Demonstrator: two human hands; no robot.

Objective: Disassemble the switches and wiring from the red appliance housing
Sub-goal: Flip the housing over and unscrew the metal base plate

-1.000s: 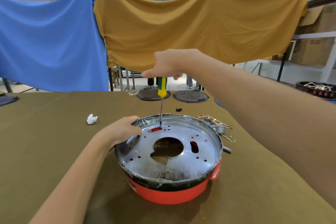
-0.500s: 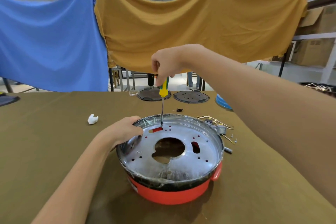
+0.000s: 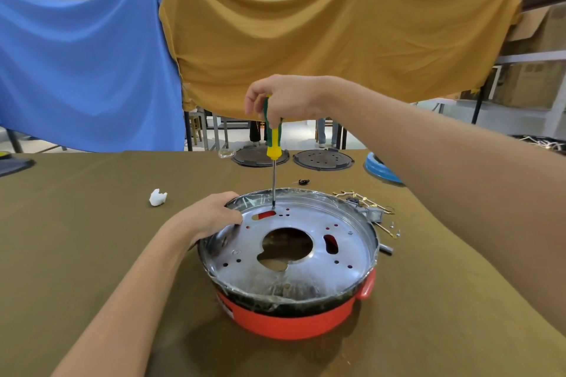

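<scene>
The red appliance housing [image 3: 294,320] stands on the olive-covered table, with a shiny perforated metal plate [image 3: 346,242] set inside its rim. My left hand [image 3: 211,217] grips the housing's far-left rim. My right hand [image 3: 281,99] holds the green and yellow handle of a screwdriver [image 3: 272,144] upright; its tip touches the plate near a red slot at the far edge. A pile of removed wiring and switch parts [image 3: 366,208] lies to the right of the housing.
A white crumpled scrap [image 3: 157,197] lies to the left. Two dark round plates [image 3: 323,159] and a blue rim [image 3: 381,170] sit at the table's far edge, with a small black part [image 3: 303,182] nearby. Blue and mustard cloths hang behind.
My right hand has shifted its grip around the screwdriver handle, turning it, while the tip stays at the same spot. My left hand has kept its hold on the rim.
</scene>
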